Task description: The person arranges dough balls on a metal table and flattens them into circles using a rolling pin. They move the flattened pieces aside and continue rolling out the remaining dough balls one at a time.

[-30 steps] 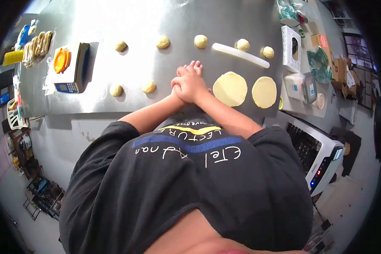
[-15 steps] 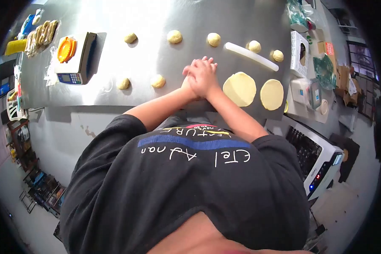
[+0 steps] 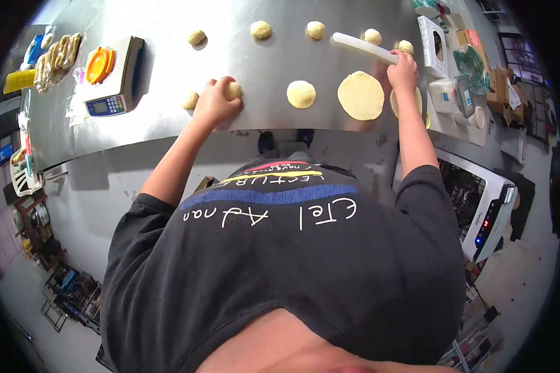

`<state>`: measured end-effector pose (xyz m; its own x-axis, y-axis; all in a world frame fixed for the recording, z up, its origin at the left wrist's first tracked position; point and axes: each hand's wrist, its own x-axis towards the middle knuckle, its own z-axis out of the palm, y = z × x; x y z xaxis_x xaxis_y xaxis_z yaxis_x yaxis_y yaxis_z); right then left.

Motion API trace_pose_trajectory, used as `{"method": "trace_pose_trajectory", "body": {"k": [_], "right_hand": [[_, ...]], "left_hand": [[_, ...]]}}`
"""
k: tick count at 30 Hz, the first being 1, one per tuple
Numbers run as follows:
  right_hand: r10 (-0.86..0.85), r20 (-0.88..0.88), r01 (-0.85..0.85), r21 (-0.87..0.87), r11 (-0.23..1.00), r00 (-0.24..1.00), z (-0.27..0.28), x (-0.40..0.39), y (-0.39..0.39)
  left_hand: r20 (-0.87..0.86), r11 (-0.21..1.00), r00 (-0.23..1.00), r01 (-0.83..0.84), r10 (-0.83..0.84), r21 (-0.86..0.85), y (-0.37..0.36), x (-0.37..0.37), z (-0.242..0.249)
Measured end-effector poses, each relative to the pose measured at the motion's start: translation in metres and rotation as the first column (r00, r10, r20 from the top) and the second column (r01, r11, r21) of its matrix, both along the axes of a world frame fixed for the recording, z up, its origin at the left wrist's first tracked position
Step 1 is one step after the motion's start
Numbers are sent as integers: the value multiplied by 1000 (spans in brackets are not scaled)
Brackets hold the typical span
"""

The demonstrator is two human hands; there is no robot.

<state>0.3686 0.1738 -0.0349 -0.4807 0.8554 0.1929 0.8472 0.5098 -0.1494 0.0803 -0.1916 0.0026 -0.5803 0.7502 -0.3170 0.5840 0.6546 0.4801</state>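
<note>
My left hand (image 3: 216,104) is curled around a pale dough ball (image 3: 233,91) near the front edge of the steel table. Just left of it sits another dough ball (image 3: 190,101), partly behind my fingers. My right hand (image 3: 404,73) grips the right end of a white rolling pin (image 3: 364,47). Below that pin lies a flat dough round (image 3: 361,96); a second dough round (image 3: 418,102) is partly covered by my right forearm. Between my hands rests a plump, slightly flattened dough ball (image 3: 301,94).
Several dough balls (image 3: 261,29) line the back of the steel table (image 3: 274,62). To the left are a scale (image 3: 115,81) with an orange mould (image 3: 99,65) and a bag of long light-brown pieces (image 3: 58,61). Plastic containers (image 3: 451,96) and a white box (image 3: 433,46) stand at right.
My hands were pressed together at the table's middle; they have parted. The left moved to a dough ball, the right took hold of the rolling pin. A dough ball now shows where they were.
</note>
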Motion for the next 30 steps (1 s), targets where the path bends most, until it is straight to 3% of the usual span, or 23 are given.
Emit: {"method": "trace_pose_trajectory", "body": {"k": [5,7,8,9,11,13,15,16,17,19,20,21,23,24,26,28,29,30], "right_hand": [[26,31,-26,18,999,999,-8,3,15],[55,37,-56,14,998,998,-8,1,17],[69,90,-67,-30,997,994,-7,0,18],[85,146,-75,-74,994,986,-7,1,18],[86,148,-76,-73,994,985,-5,-2,16],[117,142,-113,-36,993,983,-7,0,17],[130,138,-129,-16,992,982,-5,1,9],[145,104,-146,7,989,984,0,0,0],[157,71,-159,35,987,985,6,2,-7],[220,-5,-219,65,973,975,15,0,-28],[287,-64,-283,54,957,956,22,-3,-43],[348,-123,-345,46,937,929,29,-7,-59],[453,-181,-465,-25,885,873,36,-23,-93],[471,-211,-492,-62,868,857,43,-32,-117],[493,-261,-536,-128,834,830,46,-47,-151],[490,-293,-546,-151,824,821,34,-53,-173],[480,-308,-539,-145,830,822,29,-54,-182],[477,-285,-532,-160,831,831,21,-55,-186]], "left_hand": [[-96,998,995,12,-19,-66,-20,-14,2],[-297,977,935,212,-196,22,-27,-14,15],[-299,983,949,145,-104,117,-35,-15,15],[-301,983,948,141,-100,118,-44,-20,13],[-510,994,859,26,34,111,-64,-34,9],[-549,998,834,-21,47,53,-79,-41,-3],[-171,974,981,-55,93,218,-87,-52,-24],[-60,968,988,-125,141,219,-86,-57,-27],[-59,967,989,-121,137,225,-90,-66,-40],[-9,887,941,-317,339,336,-100,-83,-70],[63,878,922,-382,381,288,-97,-82,-49],[-249,937,916,-257,314,235,-103,-83,-48],[-82,933,933,-341,351,112,-104,-84,-37],[-80,937,937,-329,339,117,-98,-77,-30],[-585,945,742,-250,328,213,-78,-49,-16],[-537,922,822,38,189,384,-54,-23,-13],[-477,918,877,149,49,368,-40,-5,-14],[-301,881,951,202,-72,428,-22,22,7]]}}
